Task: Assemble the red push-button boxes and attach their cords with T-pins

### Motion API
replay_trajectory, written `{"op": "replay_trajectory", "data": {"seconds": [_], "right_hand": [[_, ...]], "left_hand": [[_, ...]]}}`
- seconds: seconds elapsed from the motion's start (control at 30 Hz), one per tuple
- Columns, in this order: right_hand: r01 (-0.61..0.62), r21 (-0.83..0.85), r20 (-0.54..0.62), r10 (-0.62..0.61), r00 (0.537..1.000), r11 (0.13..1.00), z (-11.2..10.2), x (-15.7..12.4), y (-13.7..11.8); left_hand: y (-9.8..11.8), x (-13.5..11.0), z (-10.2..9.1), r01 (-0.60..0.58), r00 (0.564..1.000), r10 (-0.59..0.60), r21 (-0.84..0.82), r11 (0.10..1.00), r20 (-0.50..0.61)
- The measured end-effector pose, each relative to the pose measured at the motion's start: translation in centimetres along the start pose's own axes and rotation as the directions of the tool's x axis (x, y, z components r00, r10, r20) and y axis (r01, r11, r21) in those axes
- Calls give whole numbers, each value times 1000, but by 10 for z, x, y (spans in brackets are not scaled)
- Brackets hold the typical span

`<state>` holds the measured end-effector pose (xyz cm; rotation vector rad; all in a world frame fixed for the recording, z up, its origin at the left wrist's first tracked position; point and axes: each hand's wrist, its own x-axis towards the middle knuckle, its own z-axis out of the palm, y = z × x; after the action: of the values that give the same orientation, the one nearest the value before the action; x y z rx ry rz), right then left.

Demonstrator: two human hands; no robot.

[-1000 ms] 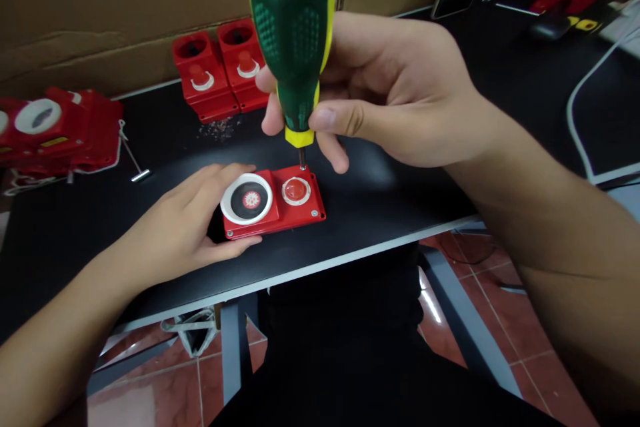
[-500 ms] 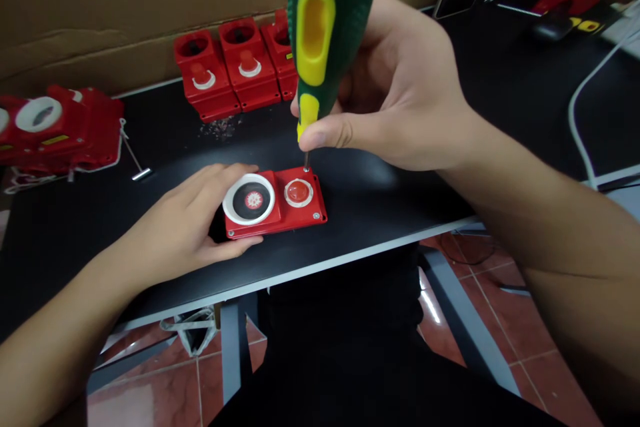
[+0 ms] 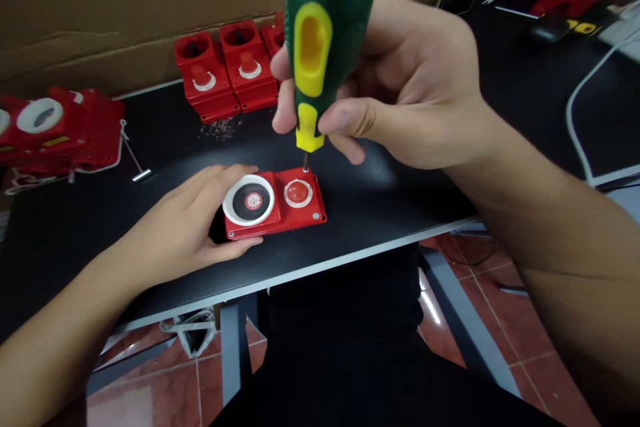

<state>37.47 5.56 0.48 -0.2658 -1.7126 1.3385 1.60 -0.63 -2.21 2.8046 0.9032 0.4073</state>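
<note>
A red alarm box (image 3: 280, 217) with a white-ringed black disc and a round red lens lies flat near the table's front edge. My left hand (image 3: 200, 213) grips its left end, fingers along the far side and thumb along the near side. In my right hand (image 3: 400, 93) is a green and yellow screwdriver (image 3: 333, 33), held upright by the handle. Its tip meets a screw (image 3: 305, 169) at the box's far right corner. Another screw (image 3: 316, 216) sits in the near right corner, and one more (image 3: 231, 233) at the near left.
Several red housings (image 3: 210, 90) stand at the back against cardboard (image 3: 125, 7), with small shavings (image 3: 223, 128) before them. More red boxes (image 3: 75, 127) are stacked left, beside a small metal hammer (image 3: 142, 175) on a cord. A white cable (image 3: 575, 100) runs along the right.
My right hand's fingers have spread and shifted round the screwdriver handle, showing more of its yellow top and lower collar. The tip stays at the same corner; my left hand has hardly moved.
</note>
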Motion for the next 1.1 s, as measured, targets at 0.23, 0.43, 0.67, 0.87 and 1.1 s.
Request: {"op": "replay_trajectory", "data": {"seconds": [0.23,0.43,0.67,0.87,1.1], "right_hand": [[27,-53,-58,-30,998,998,-2,8,-4],[65,-203,-115,-90,989,977,-2,3,-3],[16,-135,-33,-20,999,991,-4,3,-6],[20,-34,165,-14,986,999,-7,-4,-9],[30,62,111,-37,993,998,-2,0,1]], "left_hand": [[3,4,-1,-22,1000,22,28,999,4],[0,3,-3,2,999,-2,-2,1000,36],[-1,2,-2,11,1000,-11,-32,999,19],[-1,-1,-1,-19,1000,19,6,1000,0],[0,0,-1,-29,999,30,11,1000,-16]]}}
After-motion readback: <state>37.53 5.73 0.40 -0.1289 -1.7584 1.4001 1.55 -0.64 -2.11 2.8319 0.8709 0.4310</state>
